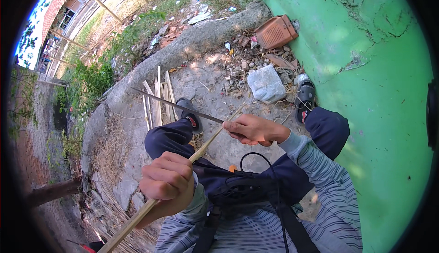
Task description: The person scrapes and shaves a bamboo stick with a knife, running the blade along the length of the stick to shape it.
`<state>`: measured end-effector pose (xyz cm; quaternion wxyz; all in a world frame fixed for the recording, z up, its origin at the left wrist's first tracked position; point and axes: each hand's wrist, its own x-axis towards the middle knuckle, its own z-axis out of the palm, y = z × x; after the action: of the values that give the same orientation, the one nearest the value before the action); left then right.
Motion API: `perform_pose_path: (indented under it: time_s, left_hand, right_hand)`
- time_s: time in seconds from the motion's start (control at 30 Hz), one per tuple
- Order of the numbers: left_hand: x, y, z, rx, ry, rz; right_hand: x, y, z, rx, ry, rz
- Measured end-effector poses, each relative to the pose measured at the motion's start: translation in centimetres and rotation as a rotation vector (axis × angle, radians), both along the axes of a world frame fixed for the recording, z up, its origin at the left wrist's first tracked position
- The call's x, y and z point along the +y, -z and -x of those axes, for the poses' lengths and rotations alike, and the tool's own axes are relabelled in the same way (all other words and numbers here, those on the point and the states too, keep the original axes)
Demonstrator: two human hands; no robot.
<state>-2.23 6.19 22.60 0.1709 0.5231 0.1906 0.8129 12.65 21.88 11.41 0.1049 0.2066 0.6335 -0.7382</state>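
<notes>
My left hand (167, 186) is closed round a long, pale bamboo strip (203, 150), which slants from the lower left up toward the middle. In my closed right hand (256, 130) is a knife with a long, thin, dark blade (178, 105) pointing to the upper left. A bit of orange shows under the right palm, and the rest of the handle is hidden by the fingers. Close to that hand, the blade crosses the strip near its far end; whether they touch I cannot tell. Several split bamboo pieces (159, 98) lie on the ground beyond my left knee.
A green wall (379, 115) rises along the right. Near my right shoe (305, 98) are a whitish block (266, 84), rubble and a terracotta hollow brick (275, 32). A low concrete ridge (183, 47) curves across the far side, with plants (93, 79) beyond it. Thin shavings (112, 152) litter the left.
</notes>
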Motion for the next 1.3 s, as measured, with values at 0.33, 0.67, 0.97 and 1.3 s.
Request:
perform_pose_path:
  time_s: [0.33, 0.67, 0.97, 1.3]
  left_hand:
    - [0.5, -0.1, 0.8, -0.038, -0.053, 0.032]
    - [-0.2, 0.2, 1.6, -0.015, -0.031, -0.008]
    - [-0.8, 0.1, 1.6, -0.028, -0.067, 0.017]
    - [-1.8, 0.5, 1.5, -0.023, -0.021, -0.017]
  right_hand:
    - [-2.6, 6.9, -0.3, 0.337, 0.106, -0.398]
    - [-3.6, 7.3, 0.5, 0.318, 0.092, -0.325]
    - [-3.5, 6.2, 0.6, 0.242, 0.052, -0.441]
    - [-3.4, 7.2, -0.4, 0.185, 0.039, -0.508]
